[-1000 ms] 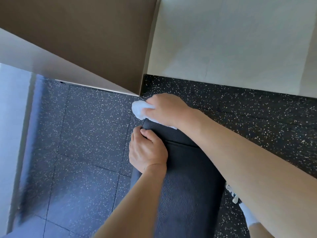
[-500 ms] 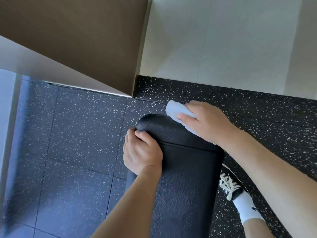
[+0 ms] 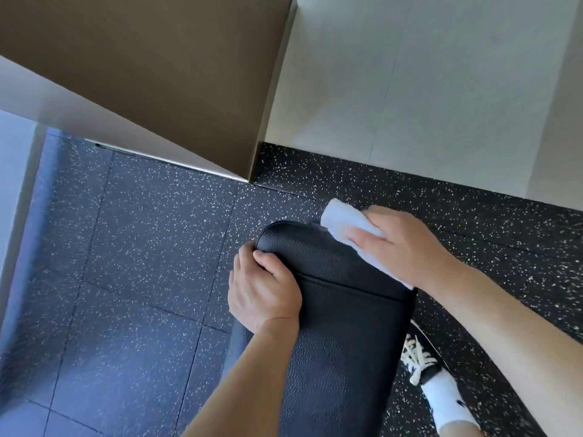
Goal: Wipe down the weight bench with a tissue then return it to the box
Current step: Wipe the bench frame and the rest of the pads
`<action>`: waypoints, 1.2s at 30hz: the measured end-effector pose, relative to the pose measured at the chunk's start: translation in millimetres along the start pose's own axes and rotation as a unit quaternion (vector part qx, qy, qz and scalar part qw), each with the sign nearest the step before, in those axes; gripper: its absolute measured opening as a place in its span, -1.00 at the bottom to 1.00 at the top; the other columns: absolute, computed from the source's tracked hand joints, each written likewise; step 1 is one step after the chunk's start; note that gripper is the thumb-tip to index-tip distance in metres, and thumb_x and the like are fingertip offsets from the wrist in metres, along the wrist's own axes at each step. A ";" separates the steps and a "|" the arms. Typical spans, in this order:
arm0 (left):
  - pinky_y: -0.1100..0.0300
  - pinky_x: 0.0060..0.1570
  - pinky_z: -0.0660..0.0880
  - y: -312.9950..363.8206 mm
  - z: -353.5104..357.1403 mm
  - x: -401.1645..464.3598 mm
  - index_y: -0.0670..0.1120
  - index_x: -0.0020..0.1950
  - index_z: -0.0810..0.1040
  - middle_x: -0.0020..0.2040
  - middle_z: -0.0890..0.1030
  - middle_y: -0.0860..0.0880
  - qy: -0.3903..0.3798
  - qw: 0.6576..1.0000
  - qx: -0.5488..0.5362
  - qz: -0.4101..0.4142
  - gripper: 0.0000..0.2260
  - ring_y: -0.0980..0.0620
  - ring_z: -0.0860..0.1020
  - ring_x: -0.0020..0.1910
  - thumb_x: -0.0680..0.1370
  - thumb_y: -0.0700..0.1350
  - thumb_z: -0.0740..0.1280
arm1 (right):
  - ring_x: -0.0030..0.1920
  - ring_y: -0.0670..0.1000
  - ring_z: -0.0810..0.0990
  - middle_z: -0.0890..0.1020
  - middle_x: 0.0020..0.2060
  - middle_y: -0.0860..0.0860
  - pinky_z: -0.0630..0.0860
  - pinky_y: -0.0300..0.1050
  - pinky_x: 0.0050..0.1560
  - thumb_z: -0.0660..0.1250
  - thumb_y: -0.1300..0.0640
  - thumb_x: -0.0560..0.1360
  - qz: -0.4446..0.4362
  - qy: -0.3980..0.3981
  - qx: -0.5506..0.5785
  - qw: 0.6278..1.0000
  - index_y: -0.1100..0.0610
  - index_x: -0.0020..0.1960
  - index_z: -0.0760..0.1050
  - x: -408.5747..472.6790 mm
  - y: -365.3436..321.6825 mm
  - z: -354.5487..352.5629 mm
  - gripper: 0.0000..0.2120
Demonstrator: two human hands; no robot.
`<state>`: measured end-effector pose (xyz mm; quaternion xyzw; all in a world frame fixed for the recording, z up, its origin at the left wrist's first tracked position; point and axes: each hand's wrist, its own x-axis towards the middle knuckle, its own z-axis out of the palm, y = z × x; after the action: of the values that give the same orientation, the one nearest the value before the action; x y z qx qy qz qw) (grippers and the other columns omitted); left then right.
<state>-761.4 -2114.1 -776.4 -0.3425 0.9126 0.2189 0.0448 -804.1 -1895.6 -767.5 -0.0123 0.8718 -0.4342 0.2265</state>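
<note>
The black padded weight bench [image 3: 344, 326] runs from the bottom of the view up to its rounded far end near the middle. My right hand [image 3: 403, 244] presses a folded white tissue [image 3: 339, 217] onto the bench's far right corner, fingers laid flat over it. My left hand [image 3: 263, 291] grips the bench's left edge near the far end, fingers curled round the side and thumb on top. The tissue box is not in view.
Black speckled rubber floor tiles [image 3: 142, 241] surround the bench. A brown wall corner [image 3: 157, 74] juts in at the upper left and a white wall [image 3: 426, 89] stands behind. My foot in a black shoe and white sock [image 3: 432, 376] stands right of the bench.
My right hand has swept the tissue from the bench's far left corner across the rounded end to the far right corner. My left hand has kept its grip on the left edge.
</note>
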 end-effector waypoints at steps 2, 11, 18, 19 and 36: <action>-0.04 -0.08 0.43 -0.7 -0.1 0.4 0.03 0.21 0.54 0.12 0.67 -0.01 -0.007 1.000 0.003 -0.004 -0.56 -0.20 0.58 0.04 0.60 0.10 -0.07 | -0.28 -0.04 0.48 0.46 -0.26 -0.07 0.32 -0.23 -0.30 0.32 -0.02 0.66 0.025 0.057 0.020 0.998 -0.03 -0.26 0.40 -30.9 14.3 -5.6 -0.68; -0.02 -0.09 0.41 0.1 -0.4 0.3 0.03 0.20 0.53 0.14 0.65 -0.01 -0.005 1.000 0.018 -0.011 -0.62 -0.21 0.58 0.05 0.62 0.07 -0.03 | -0.23 -0.03 0.48 0.45 -0.24 -0.08 0.39 -0.05 -0.24 0.23 -0.03 0.64 0.128 0.212 0.049 0.968 -0.09 -0.23 0.33 -52.3 11.3 24.4 -0.74; -0.04 -0.11 0.41 3.4 -3.0 -1.5 0.05 0.19 0.51 0.06 0.64 -0.03 -0.008 0.999 0.026 -0.024 -0.67 -0.23 0.56 0.02 0.63 0.03 0.00 | -0.32 0.04 0.43 0.42 -0.32 -0.02 0.32 0.01 -0.32 0.22 -0.05 0.58 0.048 -0.029 -0.065 0.996 0.04 -0.32 0.25 34.2 -16.8 17.4 -0.65; -0.05 -0.11 0.41 5.1 -4.1 -2.1 0.04 0.19 0.51 0.06 0.64 -0.04 -0.010 0.999 0.028 -0.026 -0.66 -0.24 0.56 0.02 0.62 0.03 -0.01 | -0.31 0.06 0.44 0.43 -0.31 -0.02 0.31 0.01 -0.29 0.23 -0.02 0.59 0.034 -0.054 -0.066 0.996 0.05 -0.31 0.25 48.0 -26.5 23.4 -0.65; -0.20 0.42 0.35 8.9 -56.5 3.2 0.04 0.54 0.34 0.54 0.41 -0.09 -0.254 0.964 -0.005 -0.076 -0.60 -0.22 0.39 0.47 0.72 0.09 0.03 | -0.29 -0.11 0.48 0.49 -0.25 -0.10 0.33 -0.12 -0.27 0.28 -0.35 0.49 0.029 -0.106 -0.040 0.993 -0.01 -0.25 0.37 11.1 -83.1 -28.6 -0.57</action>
<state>-765.8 -2134.4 -723.0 -0.3444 0.8413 0.2988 0.2903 -840.3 -1928.3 -693.5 -0.0423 0.8595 -0.3884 0.3295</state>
